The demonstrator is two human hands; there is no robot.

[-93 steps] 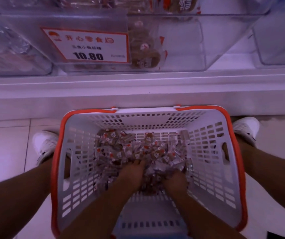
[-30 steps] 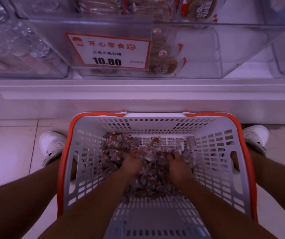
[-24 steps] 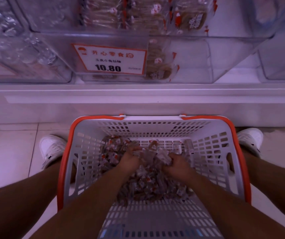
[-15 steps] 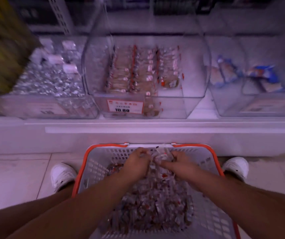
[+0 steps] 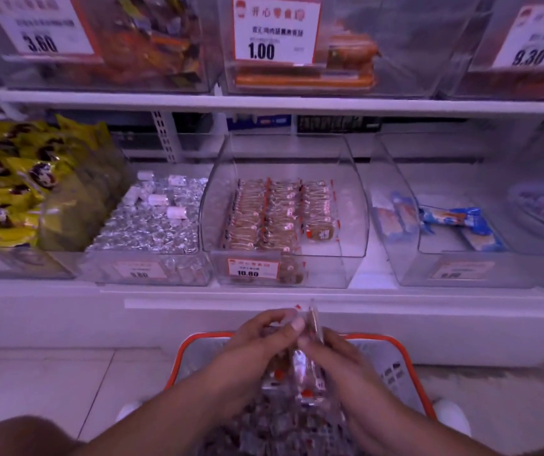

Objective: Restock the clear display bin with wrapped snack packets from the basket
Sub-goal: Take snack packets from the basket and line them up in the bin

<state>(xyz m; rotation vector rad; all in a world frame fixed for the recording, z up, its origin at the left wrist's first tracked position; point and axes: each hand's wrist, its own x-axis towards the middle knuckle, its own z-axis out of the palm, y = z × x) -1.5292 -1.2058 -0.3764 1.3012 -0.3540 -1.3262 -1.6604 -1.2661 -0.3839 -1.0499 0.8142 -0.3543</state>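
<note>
My left hand (image 5: 257,340) and my right hand (image 5: 333,352) are pressed together above the basket, gripping a bunch of clear wrapped snack packets (image 5: 307,366) between them. The bunch is lifted over the white basket with the orange rim (image 5: 198,340), where more packets (image 5: 280,426) lie heaped. Straight ahead on the low shelf stands the clear display bin (image 5: 353,225) with a 10.80 price tag; rows of brown packets (image 5: 264,218) fill its left and middle part, and its right side is bare.
A bin of silver-wrapped sweets (image 5: 152,225) sits left of the display bin, yellow bags (image 5: 10,182) further left. A bin with blue packets (image 5: 455,222) is on the right. An upper shelf (image 5: 264,102) with tagged bins overhangs. White shoes (image 5: 451,419) flank the basket.
Both hands scooped a bunch of packets from the heap and lifted it above the basket rim. The view tilted up from the basket to the shelves.
</note>
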